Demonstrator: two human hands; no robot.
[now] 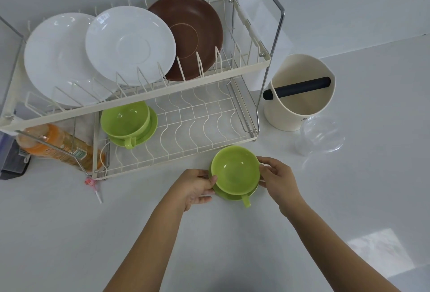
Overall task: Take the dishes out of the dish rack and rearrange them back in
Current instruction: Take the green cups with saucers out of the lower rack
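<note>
A two-tier cream wire dish rack stands on the white counter. Its upper tier holds a large white plate, a smaller white plate and a brown plate, all on edge. On the lower tier a green cup sits on its green saucer. Just in front of the rack, a second green cup sits on a green saucer. My left hand pinches this set at its left side and my right hand at its right side.
A cream tub with a black bar across it stands right of the rack, a clear plastic cup lying in front of it. An orange bottle lies left of the lower tier. A pink lollipop lies on the counter.
</note>
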